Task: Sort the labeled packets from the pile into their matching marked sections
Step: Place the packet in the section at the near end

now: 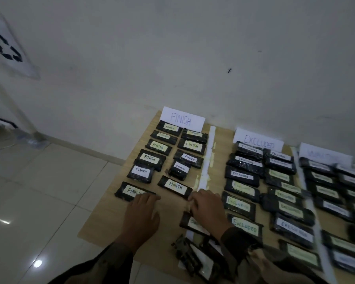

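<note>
Packet with a half-covered label (188,221) lies on the wooden board (103,222), which sits on the tiled floor. The packet is at the near end of the white divider strip (208,154), between the rows under the FINISH sign (183,118) on the left and those under the EXCLUDED sign (258,140) on the right. Its long axis runs left to right, slightly slanted. The right hand (208,208) hangs directly over its far edge, fingers bent; whether it grips the packet cannot be told. The left hand (141,212) lies flat with straight fingers, its fingertips touching the nearest left FINISH packet (129,191). The right hand is much nearer, so it probably lifts this one. The pile (193,261), blurred, lies just nearer.
</note>
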`<action>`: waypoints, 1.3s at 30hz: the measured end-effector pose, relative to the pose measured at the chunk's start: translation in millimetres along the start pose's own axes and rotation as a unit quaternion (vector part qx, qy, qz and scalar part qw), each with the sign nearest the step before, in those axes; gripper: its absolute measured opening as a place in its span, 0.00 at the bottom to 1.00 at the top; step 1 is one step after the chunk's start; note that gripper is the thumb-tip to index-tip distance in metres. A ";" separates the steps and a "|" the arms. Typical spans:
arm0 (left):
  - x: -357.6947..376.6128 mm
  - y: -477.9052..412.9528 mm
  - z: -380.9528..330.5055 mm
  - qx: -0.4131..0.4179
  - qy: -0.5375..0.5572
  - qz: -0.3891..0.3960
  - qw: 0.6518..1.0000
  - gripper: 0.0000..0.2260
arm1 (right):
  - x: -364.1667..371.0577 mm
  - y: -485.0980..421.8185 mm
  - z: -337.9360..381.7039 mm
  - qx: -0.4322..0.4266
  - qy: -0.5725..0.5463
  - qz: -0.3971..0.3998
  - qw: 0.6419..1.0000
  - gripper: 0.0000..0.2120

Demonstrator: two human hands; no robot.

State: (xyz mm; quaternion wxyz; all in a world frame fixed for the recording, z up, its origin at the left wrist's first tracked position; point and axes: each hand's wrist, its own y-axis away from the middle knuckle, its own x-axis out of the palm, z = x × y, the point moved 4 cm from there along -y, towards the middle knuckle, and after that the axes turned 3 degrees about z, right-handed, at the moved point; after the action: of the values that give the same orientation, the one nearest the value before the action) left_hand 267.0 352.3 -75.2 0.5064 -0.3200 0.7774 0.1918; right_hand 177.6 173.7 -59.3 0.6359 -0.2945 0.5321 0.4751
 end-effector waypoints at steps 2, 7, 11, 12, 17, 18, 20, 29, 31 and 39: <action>6.4 -7.8 -16.2 0.024 0.023 0.011 0.999 0.18 | -0.3 11.0 -23.2 0.030 0.028 0.030 0.999 0.12; 23.0 -19.4 -48.1 0.065 0.033 0.013 0.997 0.17 | 5.8 29.0 -50.3 0.063 0.054 0.080 0.993 0.17; 31.7 -22.1 -65.4 0.057 0.049 0.037 0.996 0.17 | 5.4 32.0 -50.6 0.072 0.034 0.072 0.994 0.19; 34.3 -22.4 -69.4 0.049 0.056 0.051 0.996 0.17 | 5.1 33.3 -51.9 0.077 0.026 0.075 0.994 0.20; 42.4 -24.7 -86.1 0.040 0.112 0.102 0.988 0.21 | -0.7 42.9 -56.3 0.059 -0.026 0.060 0.996 0.15; 43.6 -25.0 -89.2 0.042 0.120 0.108 0.986 0.22 | -3.2 45.2 -57.2 0.052 -0.037 0.053 0.997 0.14; 45.6 -26.7 -95.6 0.040 0.138 0.116 0.983 0.22 | -8.8 49.0 -59.3 0.039 -0.064 0.036 0.997 0.15; 35.4 -33.9 -112.0 -0.007 0.226 0.085 0.970 0.05 | -22.1 62.0 -62.0 0.003 -0.154 0.019 0.988 0.26; 32.2 -34.2 -106.7 -0.033 0.237 0.080 0.968 0.04 | -19.7 63.2 -58.5 -0.025 -0.119 0.019 0.992 0.27; 14.7 -19.0 -60.6 -0.126 0.247 0.041 0.960 0.09 | -5.6 44.8 -20.7 -0.071 -0.025 0.037 0.997 0.28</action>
State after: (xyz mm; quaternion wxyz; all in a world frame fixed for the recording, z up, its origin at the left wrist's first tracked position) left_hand 235.7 296.4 -63.1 0.2458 -0.3864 0.8604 0.2237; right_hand 128.3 170.7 -53.4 0.6089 -0.3070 0.4913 0.5418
